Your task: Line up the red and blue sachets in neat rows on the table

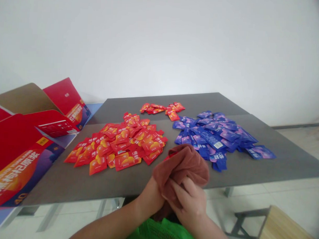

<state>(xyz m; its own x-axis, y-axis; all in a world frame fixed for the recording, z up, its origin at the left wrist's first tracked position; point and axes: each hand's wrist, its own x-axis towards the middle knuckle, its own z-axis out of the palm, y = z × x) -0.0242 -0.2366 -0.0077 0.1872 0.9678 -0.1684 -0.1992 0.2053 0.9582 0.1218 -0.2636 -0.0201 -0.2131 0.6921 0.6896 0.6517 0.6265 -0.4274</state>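
A crumpled brown towel [181, 171] is bunched between both hands, just over the near edge of a grey table [283, 165]. The right hand [189, 209] curls around it, fingers pressed into the cloth. The left hand [149, 198] sinks into the folds, so its grip cannot be told. A red scrap [171, 155] pokes out at the towel's top, too hidden to identify. Blue sachets [211, 137] lie just beyond it, near red sachets [116, 147], with a smaller red cluster [162, 110] farther back. An open red cardboard box [22, 146] at the table's left runs out of frame, as does a wooden stool [283, 230] at lower right.
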